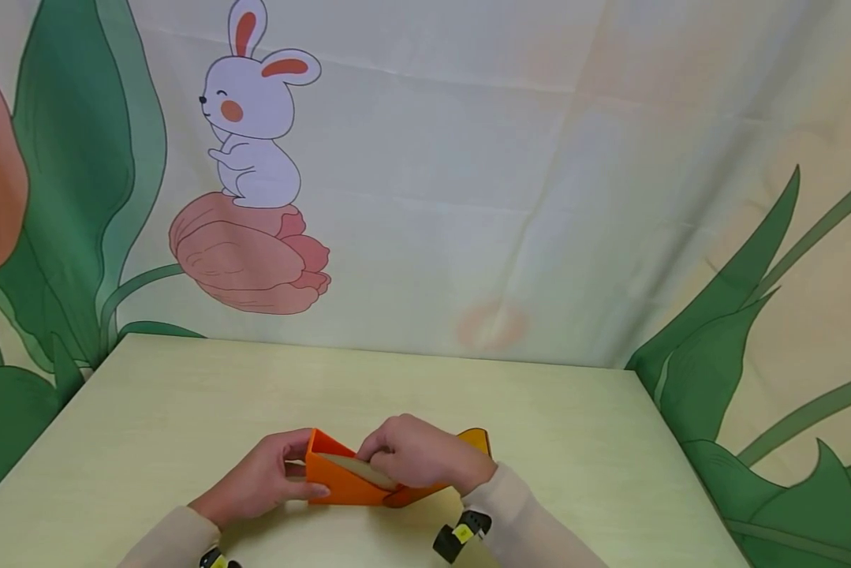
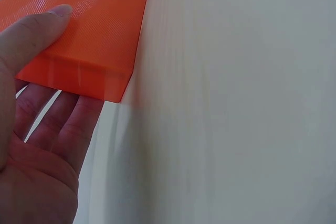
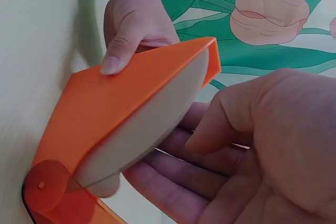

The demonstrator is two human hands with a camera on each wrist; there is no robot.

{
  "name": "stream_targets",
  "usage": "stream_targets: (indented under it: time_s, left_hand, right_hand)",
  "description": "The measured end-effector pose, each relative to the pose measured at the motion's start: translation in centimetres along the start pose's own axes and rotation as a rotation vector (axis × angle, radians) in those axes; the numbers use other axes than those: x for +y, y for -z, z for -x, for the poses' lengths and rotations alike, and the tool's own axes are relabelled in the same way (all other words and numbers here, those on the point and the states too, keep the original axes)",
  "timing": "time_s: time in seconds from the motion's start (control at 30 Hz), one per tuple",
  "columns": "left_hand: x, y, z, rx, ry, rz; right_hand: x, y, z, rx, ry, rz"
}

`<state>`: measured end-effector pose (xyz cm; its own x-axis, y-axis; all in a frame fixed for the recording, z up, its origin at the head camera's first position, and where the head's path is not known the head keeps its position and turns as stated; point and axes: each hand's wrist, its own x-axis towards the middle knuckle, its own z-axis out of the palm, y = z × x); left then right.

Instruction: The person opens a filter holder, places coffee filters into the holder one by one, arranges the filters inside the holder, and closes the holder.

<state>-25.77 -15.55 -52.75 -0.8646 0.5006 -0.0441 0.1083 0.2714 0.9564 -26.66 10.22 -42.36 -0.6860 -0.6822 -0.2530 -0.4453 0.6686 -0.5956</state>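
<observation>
My left hand (image 1: pixel 258 481) grips the closed end of an orange wedge-shaped plastic case (image 1: pixel 343 483), seen close up in the left wrist view with the thumb (image 2: pixel 44 27) flat on its face and the fingers on the far side. A thin beige disc-like piece (image 3: pixel 152 121) sits inside the case, its curved edge sticking out of the open side. My right hand (image 1: pixel 418 454) is at that edge, its fingers (image 3: pixel 184 182) against the far side of the disc, fingertips partly hidden behind it. The thumb stays off the disc's near face.
A second, flap-like orange part (image 1: pixel 476 440) joins the case at a round hinge (image 3: pixel 44 182), partly behind the right wrist. The pale table (image 1: pixel 574 442) carries the case near its front. A printed curtain (image 1: pixel 432 197) hangs behind. Each wrist wears a black strap (image 1: pixel 462 535).
</observation>
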Motion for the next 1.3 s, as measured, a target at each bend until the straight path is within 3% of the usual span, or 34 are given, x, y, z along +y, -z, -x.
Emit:
stream_targets:
  time_s: [0.4, 0.67, 0.93, 1.13, 1.3]
  left_hand:
    - [0.2, 0.1, 0.1, 0.005, -0.001, -0.021]
    - [0.2, 0.1, 0.1, 0.002, -0.022, -0.047]
    - [0.1, 0.0, 0.0, 0.021, 0.015, -0.058]
    - [0.1, 0.1, 0.0, 0.026, 0.034, -0.059]
    - [0.0, 0.1, -0.1, 0.021, 0.033, -0.059]
  right_hand:
    - [0.0, 0.6, 0.5, 0.023, -0.029, -0.084]
    - [-0.2, 0.8, 0.7, 0.033, -0.015, -0.083]
    - [0.1, 1.2, 1.1, 0.076, 0.033, -0.046]
    - [0.4, 2.5, 2.3, 0.156, 0.112, -0.129]
    - [1.0, 3.5, 4.1, 0.315, 0.152, -0.093]
